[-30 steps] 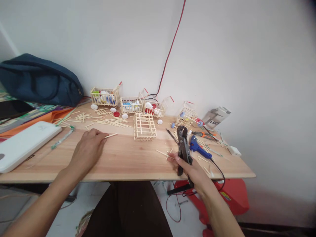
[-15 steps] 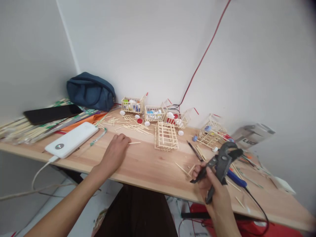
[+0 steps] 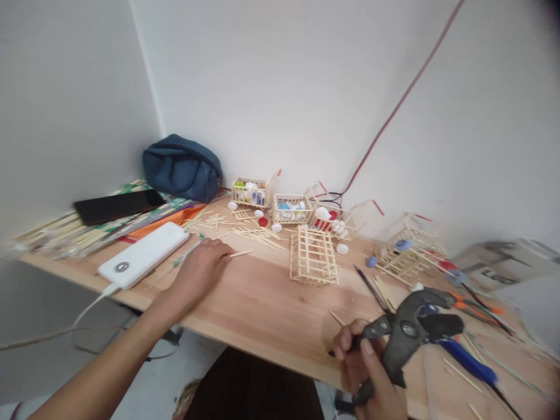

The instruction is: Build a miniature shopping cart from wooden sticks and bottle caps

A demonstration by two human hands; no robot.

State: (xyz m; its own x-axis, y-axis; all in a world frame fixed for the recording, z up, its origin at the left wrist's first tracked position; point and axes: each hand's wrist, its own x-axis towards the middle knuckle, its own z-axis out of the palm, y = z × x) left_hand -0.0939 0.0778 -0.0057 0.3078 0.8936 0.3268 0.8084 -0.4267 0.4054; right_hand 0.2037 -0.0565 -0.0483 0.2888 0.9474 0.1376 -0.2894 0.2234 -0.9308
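Observation:
My left hand (image 3: 200, 271) rests on the wooden table with its fingers closed round one end of a short thin wooden stick (image 3: 241, 253), whose other end points right. My right hand (image 3: 371, 373) is wrapped round the dark handles of a grey hand cutter (image 3: 409, 329), raised above the table's right side. The cutter's curved jaws are spread apart, with nothing seen between them. Between my hands, farther back, stands a small basket frame (image 3: 314, 255) made of thin sticks. A loose pile of cut sticks (image 3: 258, 236) lies beyond my left hand.
Several little stick carts (image 3: 292, 209) with coloured contents stand along the wall. A white power bank (image 3: 144, 255), a black phone (image 3: 118, 206) and a blue pouch (image 3: 181, 168) are at left. A blue-handled tool (image 3: 468, 359), a pencil (image 3: 367, 286) and orange-handled pliers (image 3: 476, 309) lie at right.
The camera view has shifted, so most table items appear farther right and slightly lower. My right hand with the cutter sits lower in view. My left hand still holds the stick.

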